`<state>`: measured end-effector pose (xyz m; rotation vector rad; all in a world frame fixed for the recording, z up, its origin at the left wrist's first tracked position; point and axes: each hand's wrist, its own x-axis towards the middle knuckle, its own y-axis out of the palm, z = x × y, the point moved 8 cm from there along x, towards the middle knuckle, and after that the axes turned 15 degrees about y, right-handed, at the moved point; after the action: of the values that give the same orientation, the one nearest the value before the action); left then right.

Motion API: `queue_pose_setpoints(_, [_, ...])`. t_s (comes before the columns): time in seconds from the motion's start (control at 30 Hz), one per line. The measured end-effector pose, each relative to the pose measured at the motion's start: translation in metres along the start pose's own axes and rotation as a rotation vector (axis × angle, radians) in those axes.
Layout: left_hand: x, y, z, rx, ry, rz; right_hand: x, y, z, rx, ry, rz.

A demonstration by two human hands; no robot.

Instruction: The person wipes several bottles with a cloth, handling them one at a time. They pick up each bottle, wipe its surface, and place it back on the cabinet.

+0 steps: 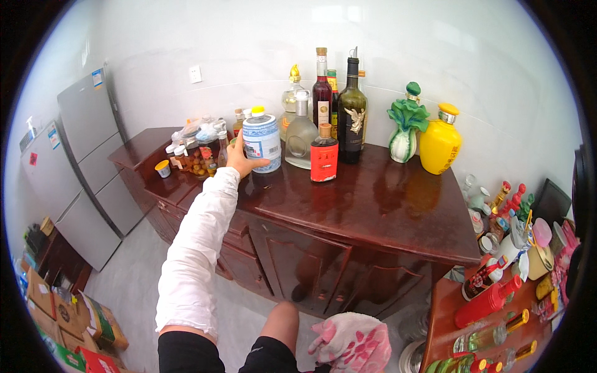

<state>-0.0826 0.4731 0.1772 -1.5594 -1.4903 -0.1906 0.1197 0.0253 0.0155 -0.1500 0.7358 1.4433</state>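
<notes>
My left hand (pixel 239 157), reaching out in a white sleeve, is around the left side of a blue-and-white jar (pixel 262 147) with a yellow cap. Its thumb lies across the jar's front, and the fingers go behind. The jar stands upright on a dark red wooden sideboard (pixel 289 200). Just right of it are a clear glass bottle (pixel 300 135) and a small dark bottle with a red label (pixel 324 158). Low in the picture is a bunched white-and-pink towel (pixel 352 342). My right hand is out of sight; whether the towel covers it cannot be seen.
Wine bottles (pixel 352 112), a cabbage-shaped bottle (pixel 405 130) and a yellow bottle (pixel 440 142) stand towards the wall. Lidded jars (pixel 198 156) crowd the sideboard's left. At right, a lower table (pixel 443 307) bears many bottles. Cardboard boxes (pixel 60 317) and refrigerators (pixel 70 172) are at left.
</notes>
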Motion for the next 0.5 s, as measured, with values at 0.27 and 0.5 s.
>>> queue_pose_setpoints(0.27, [0.034,0.034,0.037,-0.105,0.105,0.003,0.014,-0.002,-0.009,0.06,0.002,0.002])
queue_pose_setpoints(0.5, [0.036,0.048,0.05,-0.503,0.153,0.006,0.006,-0.038,-0.011,0.18,-0.114,-0.065])
